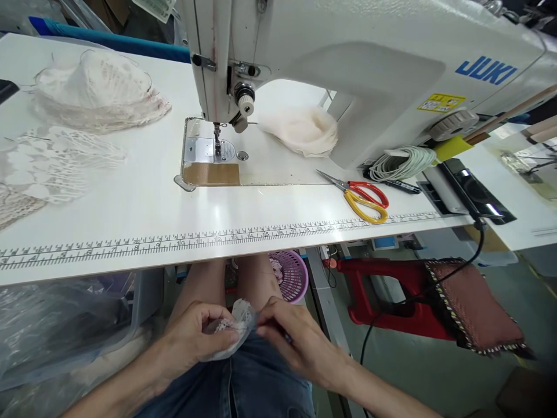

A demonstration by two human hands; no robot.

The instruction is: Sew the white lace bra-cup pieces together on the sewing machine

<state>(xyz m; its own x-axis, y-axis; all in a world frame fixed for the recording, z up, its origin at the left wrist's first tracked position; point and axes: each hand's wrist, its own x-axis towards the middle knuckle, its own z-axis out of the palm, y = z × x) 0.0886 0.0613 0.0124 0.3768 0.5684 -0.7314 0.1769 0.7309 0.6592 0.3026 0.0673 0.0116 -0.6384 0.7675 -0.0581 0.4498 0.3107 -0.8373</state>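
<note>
Over my lap, below the table edge, a small piece of white lace fabric (237, 332) is pinched between the thumb and fingers of my left hand (202, 332). My right hand (293, 334) is closed at the fabric's right edge, thumb and fingertips pressed together. Whatever those right fingertips grip is too small to make out. Above my hands stands a white JUKI sewing machine (365, 64). Its presser foot (217, 140) is over the metal needle plate (200, 150). A cream cup-shaped fabric piece (311, 132) lies right of the needle.
Stacked lace pieces (98, 93) and loose white lace (65, 165) lie on the table's left. Scissors (363, 197) with red and yellow handles rest near a cord coil (402, 162). Below are a purple basket (300, 276), a plastic-lined bin (145, 296) and a red stool (391, 273).
</note>
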